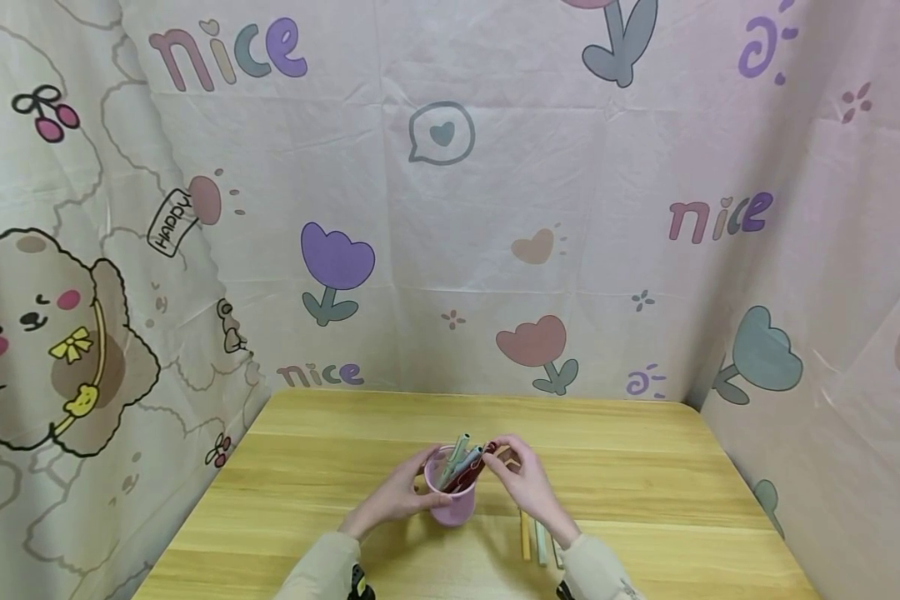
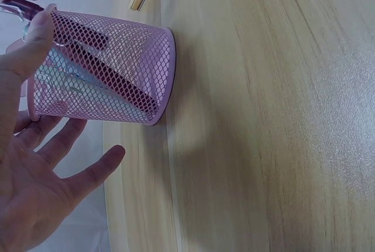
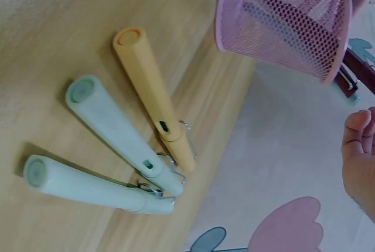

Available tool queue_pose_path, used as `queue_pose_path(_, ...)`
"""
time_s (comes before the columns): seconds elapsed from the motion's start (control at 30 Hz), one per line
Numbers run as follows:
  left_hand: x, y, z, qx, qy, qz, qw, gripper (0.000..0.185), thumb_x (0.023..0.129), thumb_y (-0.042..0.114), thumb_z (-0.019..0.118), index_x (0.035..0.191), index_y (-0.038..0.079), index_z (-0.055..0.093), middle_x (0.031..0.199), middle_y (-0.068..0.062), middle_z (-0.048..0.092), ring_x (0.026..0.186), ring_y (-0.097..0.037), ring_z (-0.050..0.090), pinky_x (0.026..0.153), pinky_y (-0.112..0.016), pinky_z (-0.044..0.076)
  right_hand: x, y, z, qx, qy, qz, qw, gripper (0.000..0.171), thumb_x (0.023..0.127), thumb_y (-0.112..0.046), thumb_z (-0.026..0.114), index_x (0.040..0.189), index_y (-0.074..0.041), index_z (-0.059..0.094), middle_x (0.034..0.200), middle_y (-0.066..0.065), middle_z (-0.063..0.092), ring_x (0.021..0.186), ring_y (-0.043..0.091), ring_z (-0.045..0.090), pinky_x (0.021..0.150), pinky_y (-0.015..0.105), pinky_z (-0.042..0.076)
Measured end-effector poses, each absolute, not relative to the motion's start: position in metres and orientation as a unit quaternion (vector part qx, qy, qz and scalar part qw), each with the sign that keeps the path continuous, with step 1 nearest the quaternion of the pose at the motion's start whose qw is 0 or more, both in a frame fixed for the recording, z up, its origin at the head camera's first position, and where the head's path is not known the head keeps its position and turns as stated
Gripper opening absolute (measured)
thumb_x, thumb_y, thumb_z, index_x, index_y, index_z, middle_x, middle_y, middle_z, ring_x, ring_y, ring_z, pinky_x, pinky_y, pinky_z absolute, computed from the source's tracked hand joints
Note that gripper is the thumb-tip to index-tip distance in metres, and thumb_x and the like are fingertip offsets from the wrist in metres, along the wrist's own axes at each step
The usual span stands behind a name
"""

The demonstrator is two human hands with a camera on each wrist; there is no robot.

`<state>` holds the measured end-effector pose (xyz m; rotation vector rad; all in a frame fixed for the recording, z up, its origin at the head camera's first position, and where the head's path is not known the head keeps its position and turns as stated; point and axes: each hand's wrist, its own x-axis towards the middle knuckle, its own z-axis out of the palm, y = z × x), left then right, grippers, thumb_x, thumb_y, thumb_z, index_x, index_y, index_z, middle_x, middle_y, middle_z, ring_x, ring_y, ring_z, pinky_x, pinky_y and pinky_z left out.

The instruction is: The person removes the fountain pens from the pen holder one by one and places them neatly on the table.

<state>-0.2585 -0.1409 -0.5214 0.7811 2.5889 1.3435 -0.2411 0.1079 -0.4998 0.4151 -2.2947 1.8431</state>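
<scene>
head view shows both hands meeting over a pink mesh pen cup (image 1: 450, 500) that stands on the wooden bench (image 1: 645, 467), directly between them. the left hand (image 1: 393, 496) wraps the cup's near side, thumb hooked over the rim and the other fingers loosely spread around the wall; the left wrist view shows those fingers (image 2: 88, 173) fairly straight below the mesh while the thumb (image 2: 32, 44) presses the rim. the right hand (image 1: 528, 483) reaches in from the other side, its fingertips pinching the top of a dark red pen (image 1: 474, 468) that leans out of the cup toward it. two pale green pens (image 1: 456, 454) stand in the cup beside the red one, tilted the same way. through the mesh in the left wrist view the dark red barrel (image 2: 111, 76) runs diagonally down to the cup's base.

just beneath the right wrist, three capped pens lie loose on the bench: a yellow pen (image 3: 153, 96) nearest the cup, then a pale green pen (image 3: 120, 132), then a second pale green one (image 3: 88, 186), their clip ends close together. a printed cartoon curtain (image 1: 450, 208) hangs behind the bench, beyond both hands.
</scene>
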Motion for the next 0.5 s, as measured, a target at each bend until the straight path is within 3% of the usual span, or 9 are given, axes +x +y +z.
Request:
queue_pose_path(0.13,-0.258,-0.141,-0.522,0.258,0.857,0.441,0.061,0.093,0.083,0.030,0.082,0.155,-0.001,0.031,0.151,-0.028,0.047,0.133,-0.050,0.050,0.107,-0.073,0.042,-0.240,0.110,-0.496,0.123,-0.749,0.644,0.093,0.020,0.093,-0.007,0.069,0.110,0.002,0.064,0.088,0.009,0.066,0.072,0.004,0.059,0.067,0.019,0.056)
queue_pose_path(0.27,-0.258,-0.141,-0.523,0.256,0.860,0.438,0.061,0.093,0.084,0.031,0.081,0.155,0.000,0.031,0.151,-0.028,0.047,0.133,-0.050,0.050,0.107,-0.073,0.041,-0.239,0.115,-0.491,0.118,-0.733,0.663,0.100,0.021,0.095,-0.006,0.066,0.112,0.006,0.062,0.081,-0.001,0.064,0.064,0.003,0.056,0.059,0.018,0.051)
queue_pose_path(0.5,-0.258,-0.140,-0.522,0.255,0.860,0.437,0.061,0.093,0.084,0.030,0.081,0.155,-0.002,0.030,0.151,-0.028,0.046,0.134,-0.050,0.050,0.107,-0.076,0.039,-0.238,0.127,-0.483,0.174,-0.686,0.698,0.111,0.022,0.100,-0.005,0.058,0.113,0.012,0.055,0.100,-0.010,0.069,0.071,0.007,0.064,0.058,0.021,0.056)
